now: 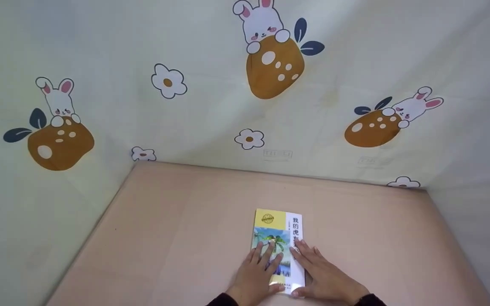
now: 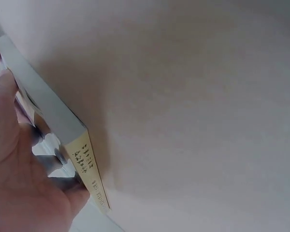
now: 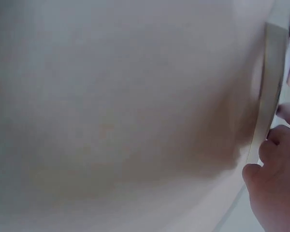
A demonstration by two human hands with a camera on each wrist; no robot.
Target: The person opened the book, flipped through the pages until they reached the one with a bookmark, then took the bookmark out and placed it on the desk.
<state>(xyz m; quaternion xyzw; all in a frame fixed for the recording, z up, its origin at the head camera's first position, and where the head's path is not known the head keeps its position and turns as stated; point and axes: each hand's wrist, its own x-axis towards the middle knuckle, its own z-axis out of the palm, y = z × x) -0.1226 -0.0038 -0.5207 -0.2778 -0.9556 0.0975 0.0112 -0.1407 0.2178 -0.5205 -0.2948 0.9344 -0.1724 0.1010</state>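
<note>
A paperback book (image 1: 287, 238) with a closed cover of yellow, white and a palm-tree picture lies on the table. Spread, fairly straight fingers of my left hand (image 1: 253, 274) rest on the left and middle of its cover, the thumb near the lower edge. My right hand (image 1: 330, 276) lies at the book's right side, its fingertips on the white strip with the printed title and its thumb at the lower right corner. The left wrist view shows the book's page edges and yellow spine (image 2: 89, 169). Along the right, the right wrist view catches another edge of the book (image 3: 272, 77).
The pinkish-beige tabletop (image 1: 211, 204) extends around the book. A pale cloth wall (image 1: 202, 114) printed with rabbits, orange fruit and flowers rises behind it and along both sides. Dark sleeve cuffs (image 1: 223, 299) show at the bottom of the head view.
</note>
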